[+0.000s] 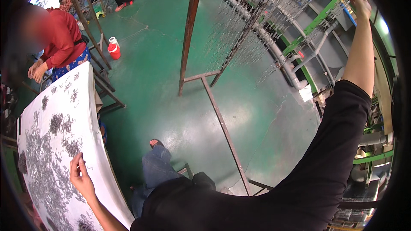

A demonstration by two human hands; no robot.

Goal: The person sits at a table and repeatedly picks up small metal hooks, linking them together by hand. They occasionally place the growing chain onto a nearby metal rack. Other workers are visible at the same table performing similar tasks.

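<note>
Left hand [80, 175] among wire hooks [47, 175]

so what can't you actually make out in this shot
Head view:
- Right hand: stretched up to the hanging rack by the picture's rim; whether it grips anything is too small and bent to tell.
- Left hand: fingertips pinched over the white table; what they pinch is too small.
- Small metal pieces: a dark tangle, single shapes unclear.
- Table's left end: cut by the rim.
</note>
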